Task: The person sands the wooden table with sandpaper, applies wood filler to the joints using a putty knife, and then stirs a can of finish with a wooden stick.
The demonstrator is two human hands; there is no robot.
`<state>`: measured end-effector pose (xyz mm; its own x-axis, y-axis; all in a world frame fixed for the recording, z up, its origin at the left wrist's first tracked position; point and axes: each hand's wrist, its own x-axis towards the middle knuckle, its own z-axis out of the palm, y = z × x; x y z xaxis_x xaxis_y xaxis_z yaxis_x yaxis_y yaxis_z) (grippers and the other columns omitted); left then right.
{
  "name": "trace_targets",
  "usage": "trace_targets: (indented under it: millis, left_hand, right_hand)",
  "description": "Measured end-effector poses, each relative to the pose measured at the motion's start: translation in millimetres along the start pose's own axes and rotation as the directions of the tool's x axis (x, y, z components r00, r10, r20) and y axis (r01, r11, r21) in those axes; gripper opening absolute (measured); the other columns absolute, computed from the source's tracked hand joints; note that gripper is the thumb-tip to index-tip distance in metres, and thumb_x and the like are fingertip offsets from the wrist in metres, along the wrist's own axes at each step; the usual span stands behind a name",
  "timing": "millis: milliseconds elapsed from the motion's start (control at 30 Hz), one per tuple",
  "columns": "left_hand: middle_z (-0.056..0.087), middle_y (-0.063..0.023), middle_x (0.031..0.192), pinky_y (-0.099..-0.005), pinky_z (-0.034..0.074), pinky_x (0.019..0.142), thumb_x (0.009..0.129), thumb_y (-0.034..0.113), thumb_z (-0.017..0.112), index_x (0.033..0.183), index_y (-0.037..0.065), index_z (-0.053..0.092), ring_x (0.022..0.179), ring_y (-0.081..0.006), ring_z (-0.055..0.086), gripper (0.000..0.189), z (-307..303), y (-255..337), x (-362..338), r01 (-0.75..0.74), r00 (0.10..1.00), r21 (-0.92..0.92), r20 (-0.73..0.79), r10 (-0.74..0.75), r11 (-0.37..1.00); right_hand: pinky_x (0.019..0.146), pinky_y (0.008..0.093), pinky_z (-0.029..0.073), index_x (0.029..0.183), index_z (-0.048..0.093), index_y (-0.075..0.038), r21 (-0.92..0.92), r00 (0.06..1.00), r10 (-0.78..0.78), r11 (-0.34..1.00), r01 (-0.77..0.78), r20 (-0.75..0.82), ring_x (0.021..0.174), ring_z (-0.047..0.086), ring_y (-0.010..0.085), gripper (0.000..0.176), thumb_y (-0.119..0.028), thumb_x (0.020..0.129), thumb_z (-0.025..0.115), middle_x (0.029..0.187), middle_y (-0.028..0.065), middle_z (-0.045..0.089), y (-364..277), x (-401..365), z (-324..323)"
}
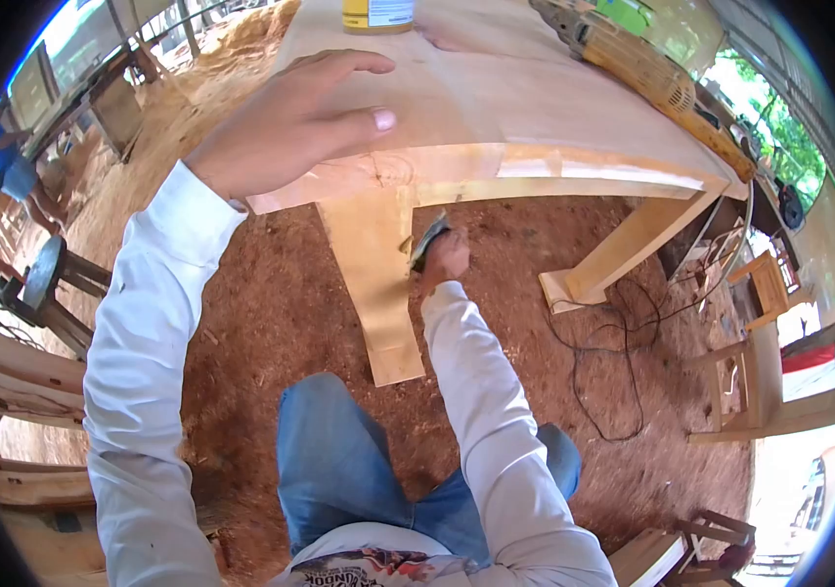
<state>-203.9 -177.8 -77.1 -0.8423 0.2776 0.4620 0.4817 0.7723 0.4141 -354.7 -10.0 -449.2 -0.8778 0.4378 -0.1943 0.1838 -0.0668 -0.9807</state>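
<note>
My left hand (305, 122) lies over the near left corner of the wooden table (554, 108), fingers apart, with nothing in it. Below the tabletop, my right hand (448, 256) is closed on a folded piece of sandpaper (429, 240), dark on one side and paler on the other. The sandpaper is right beside the edge of the near table leg (371, 284), a pale plank-like leg that narrows toward its foot. My right fingers are partly hidden behind the back of the hand.
A yellow-labelled container (378, 15) stands on the tabletop. A yellow power tool (647, 73) lies along its right side. Black cable (633, 342) loops over the dirt floor near the other table leg (623, 245). Wooden frames (769, 386) stand at right; people (15, 166) are at far left.
</note>
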Motion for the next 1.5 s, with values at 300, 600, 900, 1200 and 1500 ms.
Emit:
trace_targets:
  millis: [300, 600, 900, 1200, 1500]
  left_hand:
    - [0.056, -0.0103, 0.148, -0.0359, 0.037, 0.117, 0.101, 0.031, 0.068, 0.146, 0.010, 0.056, 0.140, -0.0223, 0.048, 0.051, 1, 1, -2, 0.020, 1.000, -0.035, 0.006, -0.020, 0.999]
    - [0.056, -0.0090, 0.148, -0.0364, 0.037, 0.117, 0.101, 0.032, 0.068, 0.146, 0.010, 0.056, 0.141, -0.0214, 0.047, 0.051, -1, 1, -3, 0.015, 1.000, -0.019, 0.006, -0.015, 1.000]
    - [0.053, -0.0111, 0.149, -0.0372, 0.037, 0.118, 0.100, 0.033, 0.069, 0.147, 0.010, 0.055, 0.143, -0.0238, 0.045, 0.054, -1, 1, -3, 0.014, 1.000, -0.013, 0.006, -0.014, 1.000]
    - [0.052, -0.0123, 0.151, -0.0377, 0.040, 0.117, 0.100, 0.033, 0.069, 0.148, 0.010, 0.054, 0.143, -0.0247, 0.045, 0.055, -2, -1, -3, 0.006, 1.000, -0.008, 0.009, -0.006, 1.000]
    - [0.052, -0.0115, 0.151, -0.0376, 0.041, 0.116, 0.099, 0.029, 0.069, 0.147, 0.008, 0.054, 0.142, -0.0235, 0.046, 0.055, -4, 4, -3, 0.011, 1.000, -0.007, 0.020, -0.011, 1.000]
  right_hand:
    - [0.076, 0.0454, 0.059, 0.105, 0.061, -0.007, 0.539, 0.871, 0.343, 0.687, -0.487, 0.350, 0.086, 0.069, 0.0262, 0.033, -0.034, 0.103, 0.043, 0.102, 0.0108, 0.066, 124, -26, -97]
    - [0.084, 0.0408, 0.059, 0.116, 0.062, -0.002, 0.698, 0.908, 0.244, 0.581, -0.418, 0.340, 0.095, 0.070, 0.0265, 0.033, 0.008, 0.085, 0.063, 0.110, 0.0107, 0.068, 52, -147, -90]
    - [0.087, 0.0332, 0.056, 0.126, 0.061, 0.001, 0.643, 0.964, 0.087, 0.730, -0.233, 0.250, 0.098, 0.067, 0.0216, 0.026, -0.011, 0.103, 0.056, 0.116, 0.0116, 0.067, -14, -186, -67]
    - [0.078, 0.0319, 0.053, 0.117, 0.065, 0.002, 0.621, 0.974, 0.003, 0.770, -0.146, 0.225, 0.087, 0.065, 0.0168, 0.021, -0.009, 0.100, 0.058, 0.104, 0.0076, 0.070, -74, -203, -74]
    - [0.078, 0.0312, 0.053, 0.118, 0.067, 0.004, 0.698, 0.958, -0.004, 0.685, -0.207, 0.288, 0.087, 0.065, 0.0159, 0.023, -0.005, 0.099, 0.058, 0.104, 0.0063, 0.071, -116, -212, -76]
